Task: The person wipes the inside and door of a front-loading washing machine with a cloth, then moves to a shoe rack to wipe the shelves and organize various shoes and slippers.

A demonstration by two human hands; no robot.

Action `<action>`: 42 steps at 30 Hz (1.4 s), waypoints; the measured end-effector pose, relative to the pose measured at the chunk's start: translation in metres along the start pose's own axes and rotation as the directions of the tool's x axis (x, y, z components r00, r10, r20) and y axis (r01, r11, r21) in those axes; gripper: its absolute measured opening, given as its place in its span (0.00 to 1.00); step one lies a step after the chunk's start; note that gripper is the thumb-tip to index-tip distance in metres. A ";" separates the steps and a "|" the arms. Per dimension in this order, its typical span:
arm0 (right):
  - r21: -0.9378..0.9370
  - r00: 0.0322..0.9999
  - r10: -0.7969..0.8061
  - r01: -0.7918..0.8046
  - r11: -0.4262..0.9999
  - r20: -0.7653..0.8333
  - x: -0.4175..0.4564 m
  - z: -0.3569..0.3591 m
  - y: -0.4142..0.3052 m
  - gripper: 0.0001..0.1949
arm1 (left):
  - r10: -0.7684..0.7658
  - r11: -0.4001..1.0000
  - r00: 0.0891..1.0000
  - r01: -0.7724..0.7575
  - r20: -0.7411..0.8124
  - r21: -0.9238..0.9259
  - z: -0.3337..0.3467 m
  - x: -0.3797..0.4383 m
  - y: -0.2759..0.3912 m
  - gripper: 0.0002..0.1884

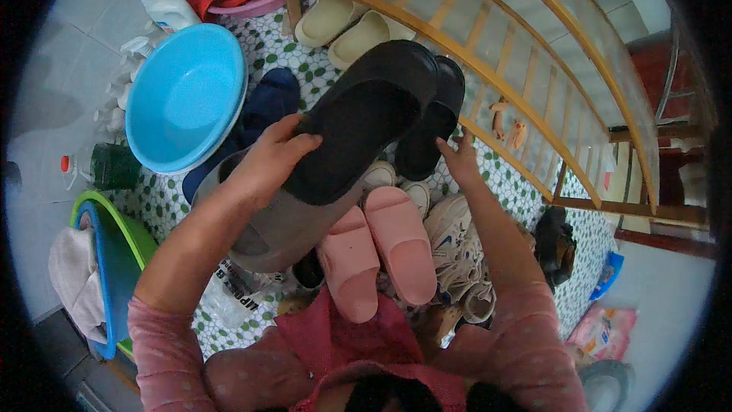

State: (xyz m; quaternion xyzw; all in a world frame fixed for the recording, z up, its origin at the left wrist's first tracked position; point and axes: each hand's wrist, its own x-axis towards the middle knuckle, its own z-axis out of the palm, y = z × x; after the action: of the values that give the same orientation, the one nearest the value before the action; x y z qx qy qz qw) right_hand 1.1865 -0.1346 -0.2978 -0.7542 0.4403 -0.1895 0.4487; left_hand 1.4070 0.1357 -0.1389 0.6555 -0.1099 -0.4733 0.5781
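Note:
My left hand (277, 151) grips one black slipper (349, 143) by its edge near the heel, with the open insole facing me. At the other side my right hand (462, 160) has its fingers at the edge of a second black slipper (423, 149), partly hidden behind the first. A bulky grey item (291, 234) lies beneath the left forearm; its kind is hard to tell. Two pink slides (400, 252) are close to my lap. Beside them are worn white sneakers (454, 240).
A wooden slatted rack (412, 17) rises ahead, with cream clogs (360, 34) at its foot. Left are a blue basin (186, 97), navy slippers (271, 94), a bottle (111, 166) and a green tub (128, 229). Dark shoes (555, 246) lie right on pebble-patterned flooring (220, 332).

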 end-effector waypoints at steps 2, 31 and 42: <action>0.260 0.955 0.295 -0.288 0.922 0.009 0.007 0.032 0.004 0.36 | -0.088 0.989 0.996 0.090 0.022 -0.113 0.007 0.019 -0.003 0.18; 0.617 0.927 0.319 -0.370 0.695 0.197 0.023 0.040 -0.034 0.22 | -0.092 0.956 0.950 0.168 -0.298 0.240 -0.083 0.060 -0.010 0.06; 0.518 0.917 0.382 -0.384 0.764 0.116 0.048 0.061 -0.081 0.25 | -0.161 0.952 0.945 0.224 -0.283 0.207 -0.068 0.061 0.013 0.15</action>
State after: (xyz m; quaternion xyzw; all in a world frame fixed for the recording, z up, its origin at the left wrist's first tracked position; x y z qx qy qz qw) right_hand 1.2937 -0.1262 -0.2671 -0.4951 0.5142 -0.2065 0.6692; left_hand 1.4956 0.1344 -0.1656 0.7842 -0.0225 -0.4202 0.4560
